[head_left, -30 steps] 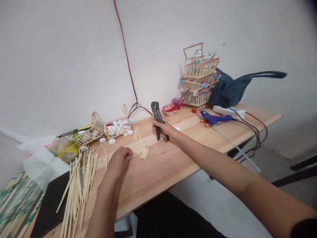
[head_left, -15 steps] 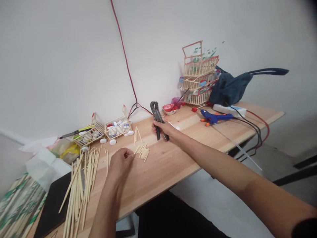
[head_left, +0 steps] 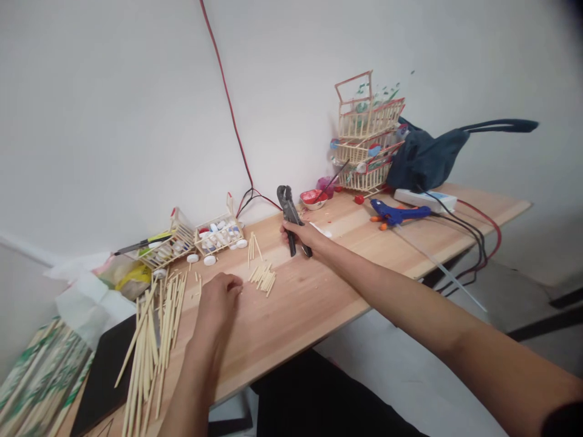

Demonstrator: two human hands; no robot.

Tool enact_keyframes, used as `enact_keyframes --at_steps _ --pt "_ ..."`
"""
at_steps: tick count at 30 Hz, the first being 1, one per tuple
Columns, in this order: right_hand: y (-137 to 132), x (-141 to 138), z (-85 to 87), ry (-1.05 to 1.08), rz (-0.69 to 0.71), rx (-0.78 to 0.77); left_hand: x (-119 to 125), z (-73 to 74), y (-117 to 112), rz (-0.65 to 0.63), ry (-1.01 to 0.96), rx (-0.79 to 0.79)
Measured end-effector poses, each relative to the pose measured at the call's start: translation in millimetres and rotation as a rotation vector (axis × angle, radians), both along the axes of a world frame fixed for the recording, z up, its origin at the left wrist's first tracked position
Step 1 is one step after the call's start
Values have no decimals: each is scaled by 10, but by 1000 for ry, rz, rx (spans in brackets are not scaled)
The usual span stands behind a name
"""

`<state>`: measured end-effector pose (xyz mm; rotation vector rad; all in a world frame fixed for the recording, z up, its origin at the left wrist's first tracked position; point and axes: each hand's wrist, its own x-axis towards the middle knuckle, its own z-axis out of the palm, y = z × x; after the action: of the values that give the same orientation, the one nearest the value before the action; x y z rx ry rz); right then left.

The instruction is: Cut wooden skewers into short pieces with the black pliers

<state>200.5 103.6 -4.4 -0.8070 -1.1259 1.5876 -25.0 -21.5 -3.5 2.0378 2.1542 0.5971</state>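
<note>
My right hand (head_left: 298, 233) is closed around the handles of a dark grey pipe cutter (head_left: 286, 206), its head pointing up above the table. Curled at the left of a small pile of short wooden sticks (head_left: 263, 278) is my left hand (head_left: 223, 294), its thumb and fingers drawn together. Whatever is between those fingers is hidden. A few longer cut sticks (head_left: 252, 246) lie just behind the pile. Long uncut sticks (head_left: 148, 364) are heaped to the left of my left forearm, partly on a black board (head_left: 104, 370).
Small stick-built carts (head_left: 218, 238) with white wheels stand by the wall, and stacked stick baskets (head_left: 367, 145) at the back right. A blue glue gun (head_left: 396, 212), a white power strip (head_left: 426, 199), a dark blue bag (head_left: 426, 161) and a red-stained bowl (head_left: 314, 199) are nearby.
My left hand has drawn slightly back to the left, away from the pile of short sticks. My right hand keeps the cutter in almost the same place. The view has shifted a little.
</note>
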Motion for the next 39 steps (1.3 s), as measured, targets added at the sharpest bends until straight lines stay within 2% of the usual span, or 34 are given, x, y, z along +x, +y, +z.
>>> enact_keyframes --at_steps 7,15,20,25,28,34,39 --pt "8 -3 -2 33 -6 -9 213 72 -41 25 277 -29" --pt "16 1 -16 12 5 10 78 61 24 -25 134 -127" --pt "-1 12 16 -7 -4 -10 115 41 108 -11 245 -153" --pt "-25 13 44 -4 -10 -17 80 12 177 -90 380 -190" --pt "-28 20 43 -4 -11 -15 40 -33 184 -113 364 -195" --pt "8 24 6 10 4 -10 30 -125 131 -60 301 -117" --pt "28 17 -11 9 22 -9 84 -22 111 -5 224 -174"
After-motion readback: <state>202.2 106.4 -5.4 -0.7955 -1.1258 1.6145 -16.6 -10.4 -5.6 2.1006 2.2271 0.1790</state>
